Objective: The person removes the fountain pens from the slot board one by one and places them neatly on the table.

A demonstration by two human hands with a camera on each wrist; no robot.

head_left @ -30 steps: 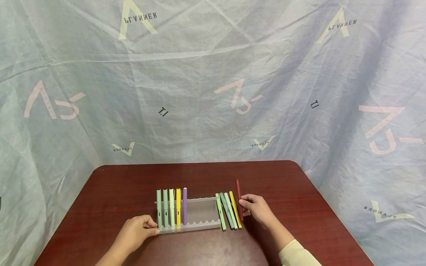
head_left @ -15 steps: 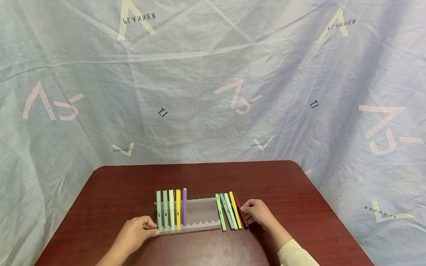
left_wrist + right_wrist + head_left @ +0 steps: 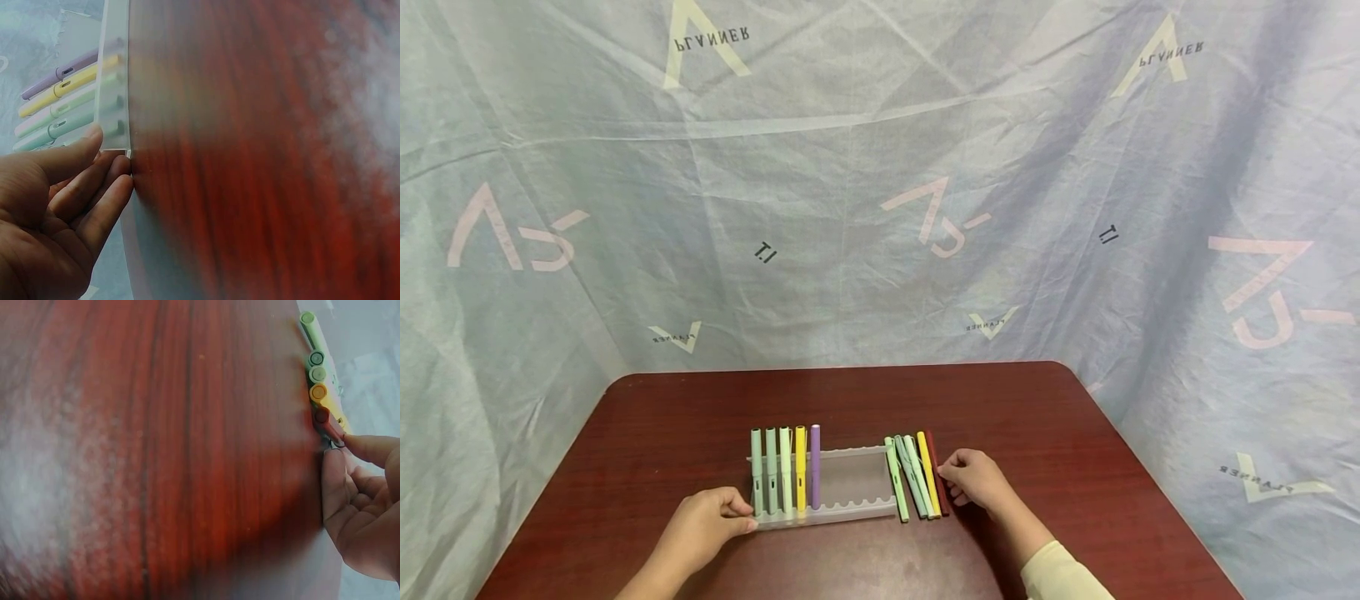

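Observation:
A translucent pen rack point(image 3: 850, 510) stands on the dark red table point(image 3: 850, 400). Three green pens point(image 3: 772, 471), a yellow one and a purple pen point(image 3: 815, 467) fill its left slots. My left hand point(image 3: 747, 515) grips the rack's left end, thumb over the corner point(image 3: 115, 147). Right of the rack lie several loose pens point(image 3: 910, 479); the outermost is a dark red pen point(image 3: 934, 467). My right hand point(image 3: 947, 477) pinches that dark red pen point(image 3: 328, 422) between thumb and forefinger as it lies flat beside the loose yellow pen point(image 3: 320, 394).
Pale printed cloth point(image 3: 880, 208) hangs behind and on both sides of the table. The rack's right slots point(image 3: 865, 504) hold nothing. Bare tabletop stretches behind the rack and to the right of my right hand.
The dark red pen, tilted up in my right hand a second ago, now lies flat on the table against the loose yellow pen. The left hand and rack have not moved.

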